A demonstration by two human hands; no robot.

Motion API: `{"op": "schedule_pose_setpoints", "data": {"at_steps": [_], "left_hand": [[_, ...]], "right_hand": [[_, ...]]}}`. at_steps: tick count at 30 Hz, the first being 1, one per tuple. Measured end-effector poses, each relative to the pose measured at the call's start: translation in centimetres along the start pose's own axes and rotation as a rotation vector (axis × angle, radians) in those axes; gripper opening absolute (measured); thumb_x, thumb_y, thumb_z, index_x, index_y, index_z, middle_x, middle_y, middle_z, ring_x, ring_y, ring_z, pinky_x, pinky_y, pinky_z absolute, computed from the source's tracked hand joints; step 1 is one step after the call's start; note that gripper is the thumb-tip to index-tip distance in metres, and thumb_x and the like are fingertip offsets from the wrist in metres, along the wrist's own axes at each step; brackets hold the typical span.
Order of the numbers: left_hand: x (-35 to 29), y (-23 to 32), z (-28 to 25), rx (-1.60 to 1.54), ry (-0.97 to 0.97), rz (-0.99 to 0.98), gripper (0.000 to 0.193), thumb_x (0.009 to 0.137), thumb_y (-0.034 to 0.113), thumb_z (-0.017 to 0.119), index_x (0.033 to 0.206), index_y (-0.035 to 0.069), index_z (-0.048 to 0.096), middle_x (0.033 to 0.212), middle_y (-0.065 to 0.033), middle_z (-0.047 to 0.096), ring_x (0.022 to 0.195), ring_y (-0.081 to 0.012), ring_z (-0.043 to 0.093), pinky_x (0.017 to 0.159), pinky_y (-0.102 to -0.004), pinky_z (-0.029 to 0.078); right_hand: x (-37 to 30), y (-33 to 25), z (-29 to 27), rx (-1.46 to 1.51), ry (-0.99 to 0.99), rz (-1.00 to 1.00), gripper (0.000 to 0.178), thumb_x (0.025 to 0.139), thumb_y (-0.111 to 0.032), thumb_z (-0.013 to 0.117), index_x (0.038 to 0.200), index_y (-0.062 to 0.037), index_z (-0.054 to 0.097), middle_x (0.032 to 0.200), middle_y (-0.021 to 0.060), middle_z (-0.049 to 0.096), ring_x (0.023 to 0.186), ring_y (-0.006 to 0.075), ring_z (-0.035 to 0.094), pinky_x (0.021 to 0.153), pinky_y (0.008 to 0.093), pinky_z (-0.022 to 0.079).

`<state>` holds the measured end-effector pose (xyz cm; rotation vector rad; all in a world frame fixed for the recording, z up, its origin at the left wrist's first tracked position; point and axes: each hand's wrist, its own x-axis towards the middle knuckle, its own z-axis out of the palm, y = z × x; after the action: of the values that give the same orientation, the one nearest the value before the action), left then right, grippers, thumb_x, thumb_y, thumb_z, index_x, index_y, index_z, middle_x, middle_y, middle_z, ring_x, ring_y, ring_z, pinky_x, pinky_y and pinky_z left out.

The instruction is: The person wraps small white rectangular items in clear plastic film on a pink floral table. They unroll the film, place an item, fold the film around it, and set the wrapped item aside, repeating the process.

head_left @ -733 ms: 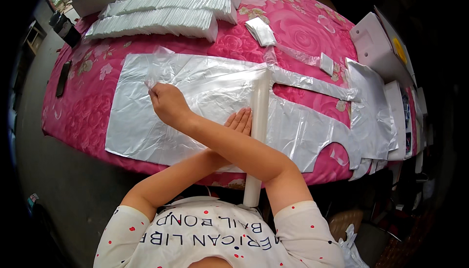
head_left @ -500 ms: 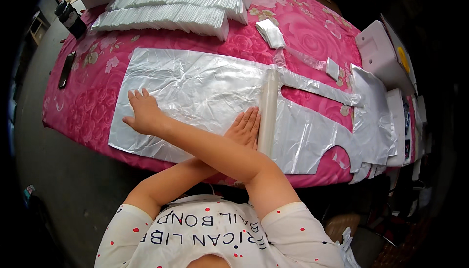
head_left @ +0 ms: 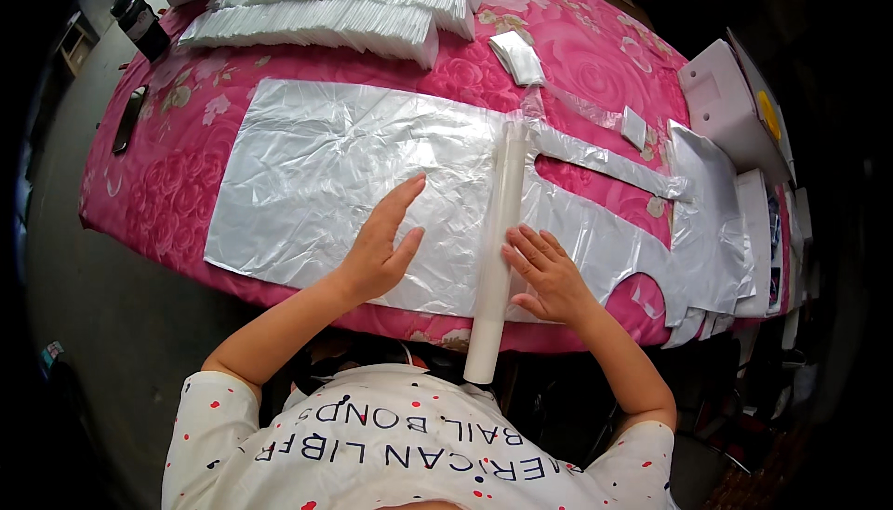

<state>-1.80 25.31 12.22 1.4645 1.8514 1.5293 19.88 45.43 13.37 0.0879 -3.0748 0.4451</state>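
A flat silvery-white plastic apron (head_left: 288, 166) lies across the table, its wide part to the left and its strap cutouts to the right. Across its middle rests a pale, translucent tube (head_left: 502, 221), its near end jutting past the front table edge. My left hand (head_left: 379, 245), fingers apart, is over the wide part, left of the tube, holding nothing. My right hand (head_left: 549, 273) is open on the tube's right side, fingertips at or against it; whether they press on it I cannot tell.
Rows of folded white plastic packets (head_left: 316, 26) stand at the back left. A small folded packet (head_left: 517, 59) lies behind the apron. A phone (head_left: 130, 119) and a black bottle (head_left: 139, 24) are at far left. White foam boxes (head_left: 730, 105) and more plastic sheets (head_left: 707, 221) are at right.
My arms have uncrossed. My right hand moved from the apron's left end to the tube's right side; my left hand drew back leftward from the tube. The tube's near end shifted toward me.
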Motion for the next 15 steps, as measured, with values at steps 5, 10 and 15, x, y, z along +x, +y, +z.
{"op": "schedule_pose_setpoints", "data": {"at_steps": [5, 10, 15], "left_hand": [[-3.3, -0.2, -7.9, -0.093, 0.223, -0.197, 0.051, 0.095, 0.029, 0.034, 0.137, 0.000, 0.030, 0.142, -0.0133, 0.033, 0.133, -0.0240, 0.028, 0.107, -0.0377, 0.022], [-9.3, -2.4, -14.9, -0.237, 0.537, -0.288, 0.050, 0.098, 0.032, 0.028, 0.135, 0.000, 0.034, 0.139, -0.0137, 0.037, 0.130, -0.0233, 0.032, 0.106, -0.0360, 0.024], [-16.3, -1.6, -17.5, -0.207, 0.614, -0.447, 0.052, 0.098, 0.035, 0.029, 0.134, -0.001, 0.035, 0.136, -0.0131, 0.040, 0.125, -0.0231, 0.039, 0.103, -0.0342, 0.029]], "right_hand": [[10.6, -4.7, 2.2, -0.013, -0.004, -0.269, 0.068, 0.089, -0.057, 0.033, 0.136, -0.0093, 0.037, 0.145, 0.0090, 0.029, 0.137, 0.0297, 0.017, 0.110, 0.0447, 0.013], [20.2, -16.9, 3.3, 0.597, -0.025, -0.766, 0.053, 0.089, -0.043, 0.047, 0.126, -0.0054, 0.048, 0.129, 0.0128, 0.048, 0.124, 0.0301, 0.040, 0.104, 0.0431, 0.030], [23.5, -14.4, 2.4, 0.383, 0.240, -0.637, 0.034, 0.082, -0.027, 0.059, 0.108, -0.0041, 0.057, 0.114, 0.0120, 0.058, 0.111, 0.0278, 0.051, 0.098, 0.0432, 0.035]]}}
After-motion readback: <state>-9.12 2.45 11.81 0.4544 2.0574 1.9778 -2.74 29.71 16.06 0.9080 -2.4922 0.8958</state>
